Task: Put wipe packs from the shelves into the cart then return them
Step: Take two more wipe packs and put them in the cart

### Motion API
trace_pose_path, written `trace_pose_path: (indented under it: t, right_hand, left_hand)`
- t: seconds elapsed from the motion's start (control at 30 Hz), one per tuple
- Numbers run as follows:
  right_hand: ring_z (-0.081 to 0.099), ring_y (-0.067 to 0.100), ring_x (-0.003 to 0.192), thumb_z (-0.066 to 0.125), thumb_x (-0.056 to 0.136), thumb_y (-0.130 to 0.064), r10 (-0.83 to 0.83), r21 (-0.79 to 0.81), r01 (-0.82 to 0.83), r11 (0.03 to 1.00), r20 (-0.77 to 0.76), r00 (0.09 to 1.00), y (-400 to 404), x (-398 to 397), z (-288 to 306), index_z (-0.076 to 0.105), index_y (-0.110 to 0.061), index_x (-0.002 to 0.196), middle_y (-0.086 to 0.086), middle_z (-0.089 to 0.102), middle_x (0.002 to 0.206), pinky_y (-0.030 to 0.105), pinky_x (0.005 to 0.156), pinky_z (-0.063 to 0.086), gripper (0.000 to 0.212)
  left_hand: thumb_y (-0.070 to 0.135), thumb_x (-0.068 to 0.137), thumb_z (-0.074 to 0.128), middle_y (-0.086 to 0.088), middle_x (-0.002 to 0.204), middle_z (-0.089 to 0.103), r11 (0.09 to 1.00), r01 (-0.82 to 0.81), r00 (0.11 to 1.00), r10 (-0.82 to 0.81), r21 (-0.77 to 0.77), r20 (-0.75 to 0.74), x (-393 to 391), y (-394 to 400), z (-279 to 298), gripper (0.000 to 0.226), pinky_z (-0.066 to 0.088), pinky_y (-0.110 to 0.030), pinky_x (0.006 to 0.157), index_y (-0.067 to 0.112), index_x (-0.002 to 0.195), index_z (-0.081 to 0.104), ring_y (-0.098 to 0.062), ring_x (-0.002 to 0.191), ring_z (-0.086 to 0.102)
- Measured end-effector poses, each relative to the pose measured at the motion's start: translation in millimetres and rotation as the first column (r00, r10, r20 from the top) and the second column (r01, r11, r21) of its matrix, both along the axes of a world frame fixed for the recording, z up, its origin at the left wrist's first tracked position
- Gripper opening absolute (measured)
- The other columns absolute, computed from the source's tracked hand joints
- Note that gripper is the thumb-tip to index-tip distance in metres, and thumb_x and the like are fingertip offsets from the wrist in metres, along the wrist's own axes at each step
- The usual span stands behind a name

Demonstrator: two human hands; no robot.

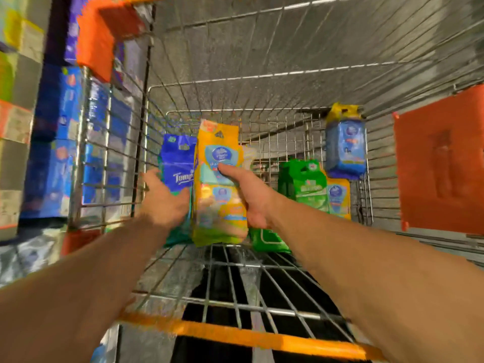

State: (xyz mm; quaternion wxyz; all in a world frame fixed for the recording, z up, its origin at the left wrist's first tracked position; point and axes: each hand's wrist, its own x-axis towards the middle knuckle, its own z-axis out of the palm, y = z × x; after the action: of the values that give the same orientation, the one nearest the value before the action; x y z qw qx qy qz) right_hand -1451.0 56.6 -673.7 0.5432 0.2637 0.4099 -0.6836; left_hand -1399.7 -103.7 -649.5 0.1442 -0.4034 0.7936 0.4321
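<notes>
Head view, our two hands inside the wire cart (125, 163). Right hand (251, 197): gripping the tall yellow wipe pack (220, 195), thumb laid across its printed front, the pack upright above the cart floor. Left hand (163, 200): fingers curled round the blue pack (178, 163) just beside the yellow one, the two packs touching. Further in: a green pack (303, 182) with a small yellow pack (339, 197) against it; a blue-and-yellow pack (345, 150) at the far right corner. Orange handle bar (235, 336) nearest us. Shelves of blue boxes (52, 153) to the left, blurred.
</notes>
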Motion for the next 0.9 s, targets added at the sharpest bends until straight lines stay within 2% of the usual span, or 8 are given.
trace_pose_path:
  t: [0.1,0.2,0.27,0.33,0.4,0.57,0.7,0.9]
  right_hand:
    - [0.068,0.028,0.086,0.059,0.092,-0.042,0.066,-0.014,-0.066,0.998,0.012,0.998,-11,3,-10,0.073,-0.018,0.109,0.013,0.072,0.108,0.058,0.102,0.046,0.032]
    - [0.063,0.028,0.085,0.058,0.092,-0.041,0.078,-0.018,-0.077,0.997,0.026,0.997,-11,3,-13,0.072,-0.02,0.109,0.012,0.069,0.11,0.055,0.103,0.044,0.03]
    - [0.063,0.026,0.082,0.058,0.092,-0.043,0.088,-0.02,-0.087,0.996,0.043,0.995,-7,3,-13,0.072,-0.021,0.107,0.011,0.069,0.106,0.05,0.098,0.047,0.03]
    - [0.065,0.024,0.075,0.057,0.092,-0.044,0.108,-0.002,-0.108,0.994,0.042,0.993,-4,3,-11,0.072,-0.02,0.101,0.009,0.071,0.098,0.042,0.086,0.053,0.03]
    - [0.067,0.021,0.066,0.056,0.093,-0.044,0.123,0.016,-0.123,0.992,0.035,0.992,-1,2,-8,0.072,-0.021,0.096,0.006,0.072,0.088,0.034,0.072,0.053,0.028]
    - [0.066,0.016,0.055,0.057,0.094,-0.044,0.15,0.028,-0.151,0.988,0.035,0.988,10,1,-2,0.07,-0.021,0.088,0.001,0.073,0.071,0.024,0.056,0.054,0.027]
    - [0.067,0.014,0.056,0.06,0.093,-0.042,0.169,0.038,-0.169,0.985,0.008,0.986,7,2,2,0.071,-0.023,0.092,-0.001,0.073,0.071,0.025,0.059,0.054,0.022]
    - [0.067,0.014,0.061,0.058,0.095,-0.043,0.205,0.044,-0.203,0.978,-0.04,0.978,18,-8,8,0.069,-0.026,0.095,-0.003,0.072,0.08,0.022,0.056,0.055,0.021]
  left_hand:
    - [0.029,0.084,0.077,-0.022,0.13,0.059,0.989,0.104,0.98,-0.084,-0.105,0.18,3,4,-4,0.088,0.046,-0.045,0.094,0.017,0.154,0.025,-0.039,0.115,0.059]
    - [0.051,0.072,0.077,-0.018,0.109,0.069,0.973,0.148,0.985,-0.129,-0.18,0.111,11,6,-6,0.094,0.055,-0.05,0.084,0.035,0.15,0.027,-0.04,0.098,0.067]
    - [0.044,0.081,0.057,-0.023,0.1,0.067,0.947,0.195,0.978,-0.169,-0.256,0.118,16,8,-2,0.077,0.051,-0.048,0.076,0.029,0.15,0.026,-0.045,0.09,0.065]
    - [0.03,0.087,0.055,-0.026,0.098,0.065,0.913,0.255,0.966,-0.226,-0.319,0.124,18,13,8,0.065,0.043,-0.042,0.07,0.022,0.146,0.028,-0.049,0.089,0.063]
    - [0.017,0.091,0.056,-0.031,0.101,0.063,0.848,0.373,0.927,-0.324,-0.377,0.188,21,12,5,0.068,0.039,-0.043,0.071,0.019,0.151,0.023,-0.052,0.091,0.061]
    - [0.006,0.089,0.056,-0.033,0.114,0.053,0.682,0.591,0.804,-0.457,-0.431,0.38,21,8,4,0.08,0.046,-0.052,0.084,0.01,0.157,0.015,-0.054,0.101,0.057]
    - [0.005,0.09,0.051,-0.027,0.108,0.052,0.58,0.7,0.714,-0.559,-0.417,0.422,25,4,4,0.085,0.048,-0.052,0.081,0.021,0.159,0.006,-0.052,0.096,0.061]
    - [0.007,0.081,0.064,-0.026,0.097,0.058,0.482,0.785,0.618,-0.569,-0.388,0.543,22,5,5,0.078,0.051,-0.05,0.073,0.01,0.152,0.031,-0.049,0.091,0.064]
